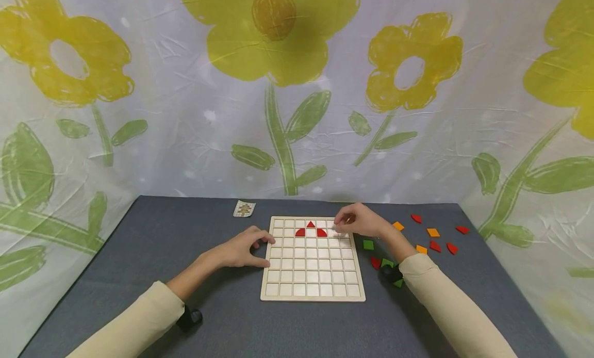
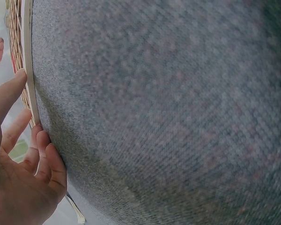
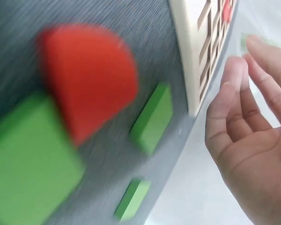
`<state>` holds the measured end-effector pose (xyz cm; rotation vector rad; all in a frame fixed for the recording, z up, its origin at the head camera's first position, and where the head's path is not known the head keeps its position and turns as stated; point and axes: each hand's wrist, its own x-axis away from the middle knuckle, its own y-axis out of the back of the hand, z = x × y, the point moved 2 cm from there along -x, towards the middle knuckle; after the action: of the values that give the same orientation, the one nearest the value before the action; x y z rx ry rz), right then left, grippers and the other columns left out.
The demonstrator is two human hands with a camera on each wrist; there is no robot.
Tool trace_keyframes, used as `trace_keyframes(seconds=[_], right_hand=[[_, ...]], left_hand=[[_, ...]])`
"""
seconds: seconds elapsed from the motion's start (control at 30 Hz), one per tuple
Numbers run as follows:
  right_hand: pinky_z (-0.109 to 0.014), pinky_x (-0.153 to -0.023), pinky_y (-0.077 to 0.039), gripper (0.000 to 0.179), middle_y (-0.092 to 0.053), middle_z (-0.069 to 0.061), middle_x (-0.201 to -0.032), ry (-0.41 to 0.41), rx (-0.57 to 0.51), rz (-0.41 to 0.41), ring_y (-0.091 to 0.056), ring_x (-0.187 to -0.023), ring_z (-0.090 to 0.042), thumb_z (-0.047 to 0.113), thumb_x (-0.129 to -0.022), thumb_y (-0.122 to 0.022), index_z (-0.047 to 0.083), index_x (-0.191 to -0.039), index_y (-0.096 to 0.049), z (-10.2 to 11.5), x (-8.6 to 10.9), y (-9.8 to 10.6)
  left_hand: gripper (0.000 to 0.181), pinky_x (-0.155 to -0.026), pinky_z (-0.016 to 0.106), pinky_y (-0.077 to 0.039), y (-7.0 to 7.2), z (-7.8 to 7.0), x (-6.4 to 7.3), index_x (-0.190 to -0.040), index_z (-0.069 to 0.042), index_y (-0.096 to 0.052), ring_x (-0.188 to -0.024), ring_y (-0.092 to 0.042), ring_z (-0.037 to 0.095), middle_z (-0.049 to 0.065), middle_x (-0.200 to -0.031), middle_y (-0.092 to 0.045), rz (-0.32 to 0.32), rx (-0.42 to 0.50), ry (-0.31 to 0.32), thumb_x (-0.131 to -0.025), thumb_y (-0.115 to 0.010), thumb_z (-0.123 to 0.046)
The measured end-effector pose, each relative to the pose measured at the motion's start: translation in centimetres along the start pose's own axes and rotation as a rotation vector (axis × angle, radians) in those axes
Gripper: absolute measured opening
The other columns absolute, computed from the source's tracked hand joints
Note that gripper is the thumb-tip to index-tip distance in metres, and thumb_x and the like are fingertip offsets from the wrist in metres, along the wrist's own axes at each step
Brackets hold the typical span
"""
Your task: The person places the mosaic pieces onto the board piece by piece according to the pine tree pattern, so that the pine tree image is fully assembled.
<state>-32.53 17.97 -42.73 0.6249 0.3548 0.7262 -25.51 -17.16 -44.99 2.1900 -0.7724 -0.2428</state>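
Left hand (image 1: pixel 243 248), fingers spread wide, touches the board (image 1: pixel 312 265) at its left rim; probably light, stiff, best held by opposite edges.

From the head view, the right hand (image 1: pixel 361 221) covers the far right corner of the pale wooden grid board (image 1: pixel 312 298), and whether its fingertips hold anything cannot be told. The print on the small white card (image 1: pixel 244 209), far left of the board, is too small to read. At right, a flat green piece (image 1: pixel 398 283) lies partly behind the black wrist-worn camera (image 1: pixel 390 273), and a flat orange piece (image 1: pixel 421 249) partly behind the forearm.

In the right wrist view, a rounded red piece (image 3: pixel 93 84) is blurred, as is a green square piece (image 3: pixel 33 164), cut off at the edge. The left wrist view crops the left hand (image 2: pixel 28 183).
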Motion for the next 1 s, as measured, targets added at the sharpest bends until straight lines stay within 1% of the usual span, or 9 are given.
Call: trace_keyframes(seconds=[0.13,0.23,0.4,0.53,0.7,0.87,1.0], right_hand=[[-0.035,-0.080,-0.054,0.015,-0.068,-0.017,-0.097,-0.053,-0.022,-0.009,-0.065,-0.089,-0.034,0.000,-0.094,-0.073,-0.009,-0.106,-0.070,-0.4,1.6,1.2],[-0.033,-0.079,-0.054,0.017,-0.068,-0.016,-0.098,-0.090,-0.031,-0.019,-0.065,-0.090,-0.034,0.001,-0.094,-0.073,-0.009,-0.107,-0.069,-0.9,2.8,1.8],[-0.032,-0.079,-0.054,0.022,-0.068,-0.013,-0.100,-0.123,-0.033,-0.019,-0.065,-0.092,-0.031,0.004,-0.094,-0.075,-0.010,-0.109,-0.068,-1.5,4.7,2.5],[-0.031,-0.080,-0.054,0.023,-0.067,-0.013,-0.102,-0.119,-0.018,0.001,-0.065,-0.094,-0.032,0.005,-0.093,-0.075,-0.010,-0.110,-0.068,-1.7,5.9,2.7],[-0.031,-0.080,-0.054,0.024,-0.066,-0.017,-0.105,-0.097,-0.004,0.006,-0.065,-0.096,-0.034,0.004,-0.094,-0.074,-0.011,-0.111,-0.066,-1.7,7.0,2.7],[-0.031,-0.079,-0.055,0.027,-0.064,-0.023,-0.108,-0.137,-0.030,-0.010,-0.065,-0.097,-0.034,0.006,-0.094,-0.075,-0.010,-0.113,-0.066,-1.7,7.7,2.6],[-0.031,-0.079,-0.055,0.028,-0.064,-0.023,-0.110,-0.163,-0.041,-0.015,-0.065,-0.099,-0.034,0.006,-0.093,-0.076,-0.009,-0.114,-0.066,-1.6,8.1,2.5]], left_hand=[[0.053,-0.089,0.046,-0.047,0.1,0.0,0.0,-0.133,-0.008,-0.061,-0.106,-0.054,0.030,0.012,-0.124,-0.048,-0.002,-0.004,0.000,-0.088,-0.084,-0.024],[0.053,-0.089,0.046,-0.048,0.1,0.0,0.0,-0.133,-0.008,-0.061,-0.106,-0.054,0.030,0.012,-0.124,-0.048,-0.003,-0.006,-0.003,-0.088,-0.084,-0.024],[0.053,-0.089,0.046,-0.047,0.0,0.0,0.0,-0.133,-0.007,-0.061,-0.106,-0.054,0.030,0.013,-0.124,-0.048,0.000,-0.006,-0.010,-0.088,-0.084,-0.024],[0.052,-0.089,0.046,-0.047,-0.1,0.1,0.0,-0.133,-0.008,-0.061,-0.106,-0.054,0.029,0.013,-0.124,-0.048,-0.001,-0.005,-0.013,-0.089,-0.083,-0.024],[0.052,-0.089,0.047,-0.047,-0.1,0.1,0.1,-0.133,-0.008,-0.061,-0.106,-0.054,0.029,0.012,-0.124,-0.048,-0.003,-0.002,-0.008,-0.089,-0.084,-0.025],[0.053,-0.089,0.047,-0.047,-0.1,0.0,0.1,-0.133,-0.007,-0.061,-0.106,-0.054,0.030,0.013,-0.125,-0.048,0.001,0.006,-0.011,-0.089,-0.083,-0.025],[0.053,-0.089,0.046,-0.047,-0.1,0.0,0.1,-0.134,-0.008,-0.061,-0.107,-0.053,0.030,0.013,-0.125,-0.047,0.002,0.011,-0.007,-0.089,-0.083,-0.025]])
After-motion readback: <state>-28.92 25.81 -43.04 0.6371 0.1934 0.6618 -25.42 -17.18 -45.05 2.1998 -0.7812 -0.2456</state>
